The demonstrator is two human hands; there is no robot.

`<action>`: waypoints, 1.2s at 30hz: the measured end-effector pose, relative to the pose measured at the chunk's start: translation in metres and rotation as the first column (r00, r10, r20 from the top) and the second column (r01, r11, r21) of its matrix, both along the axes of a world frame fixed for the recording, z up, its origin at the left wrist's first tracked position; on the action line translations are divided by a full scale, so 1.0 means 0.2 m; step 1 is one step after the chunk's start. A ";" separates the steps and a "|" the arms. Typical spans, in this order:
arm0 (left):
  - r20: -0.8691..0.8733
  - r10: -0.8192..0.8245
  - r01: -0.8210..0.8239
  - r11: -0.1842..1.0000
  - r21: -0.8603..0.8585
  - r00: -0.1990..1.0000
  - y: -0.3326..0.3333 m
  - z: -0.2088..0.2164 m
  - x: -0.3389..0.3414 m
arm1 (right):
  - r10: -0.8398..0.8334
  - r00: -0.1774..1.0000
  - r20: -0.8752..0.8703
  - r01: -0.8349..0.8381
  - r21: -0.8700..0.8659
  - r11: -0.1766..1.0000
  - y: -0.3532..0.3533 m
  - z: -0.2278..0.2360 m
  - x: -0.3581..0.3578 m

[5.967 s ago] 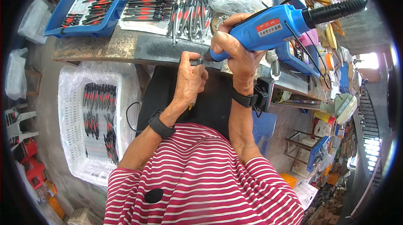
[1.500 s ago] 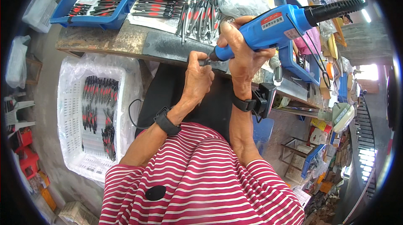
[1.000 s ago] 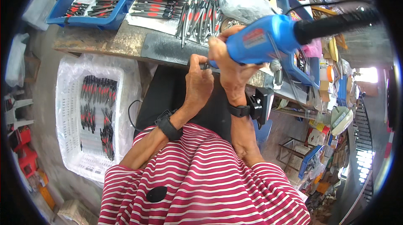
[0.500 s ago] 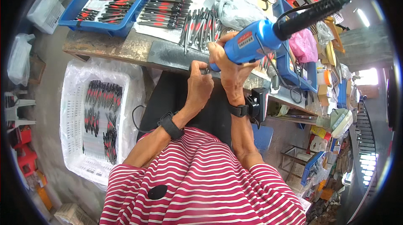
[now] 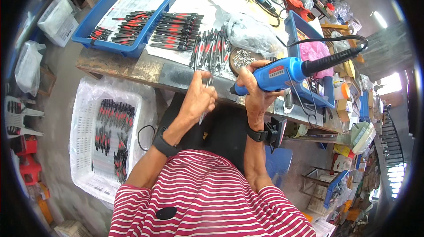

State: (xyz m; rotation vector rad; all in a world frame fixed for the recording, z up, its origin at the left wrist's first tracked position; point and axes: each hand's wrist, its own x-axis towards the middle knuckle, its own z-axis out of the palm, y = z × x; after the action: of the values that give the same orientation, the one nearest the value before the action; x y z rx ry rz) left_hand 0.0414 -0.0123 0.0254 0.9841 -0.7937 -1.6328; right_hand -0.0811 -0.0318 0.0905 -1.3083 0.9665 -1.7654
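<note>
My right hand (image 5: 258, 93) is wrapped round a blue electric screwdriver (image 5: 280, 72), whose dark nose points left and whose black cable sleeve leads up to the right. To its left, my left hand (image 5: 196, 100) is closed on a slim grey metallic piece (image 5: 201, 118) that sticks out above and below the fingers; its exact kind is unclear. The screwdriver's nose is apart from this piece. Just beyond my hands, slim black, grey and red pieces (image 5: 210, 51) lie in a row on the bench, beside a stack of similar pieces (image 5: 176, 31).
A round dish of small metal screws (image 5: 242, 58) stands near the screwdriver, below a clear plastic bag (image 5: 251, 31). A blue tray (image 5: 128, 50) holds more pieces at the far left. Below the bench edge (image 5: 119, 65), a white plastic crate (image 5: 84, 135) contains several bundles.
My hands have moved apart. The screwdriver has shifted right and down, away from the piece, and my left hand has turned, showing the slim piece upright. The dish of screws has come into view.
</note>
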 end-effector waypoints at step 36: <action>0.886 0.397 -0.041 0.916 -0.399 0.241 -0.57 -0.04 0.38 | -0.026 0.997 -0.077 0.033 0.093 0.995 -0.01 -0.06 0.02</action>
State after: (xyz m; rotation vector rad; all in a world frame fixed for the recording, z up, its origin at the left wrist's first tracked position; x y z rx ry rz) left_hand 0.1169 -0.1265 0.0165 1.7932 -1.5647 -0.4093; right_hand -0.0764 -0.0345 0.0787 -1.3148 1.1031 -1.6820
